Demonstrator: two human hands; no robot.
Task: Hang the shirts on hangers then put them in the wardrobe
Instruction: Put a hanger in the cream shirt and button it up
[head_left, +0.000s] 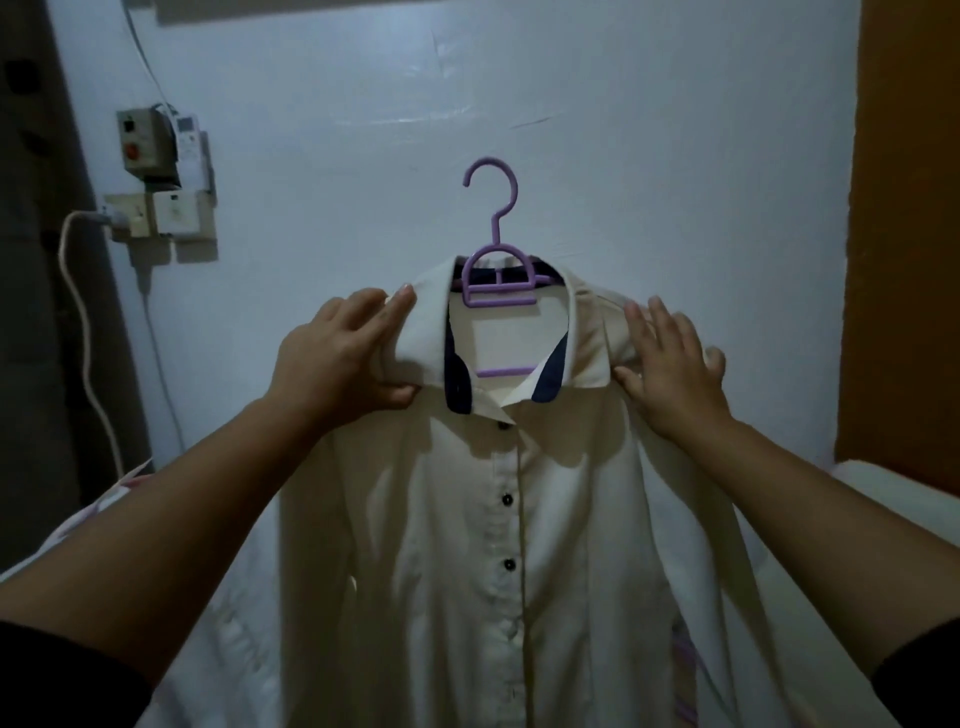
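Both hands: left hand (345, 358) pinching, right hand (670, 366) spread on cream, dark-buttoned shirt (467, 545) over purple hanger (496, 270).

hanger (496, 270) arms hidden inside shirt (467, 545), shirt hem cut off below

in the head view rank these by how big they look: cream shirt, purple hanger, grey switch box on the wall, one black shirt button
1. cream shirt
2. purple hanger, only partly visible inside the collar
3. grey switch box, farther from the camera, so its true size is unsure
4. black shirt button
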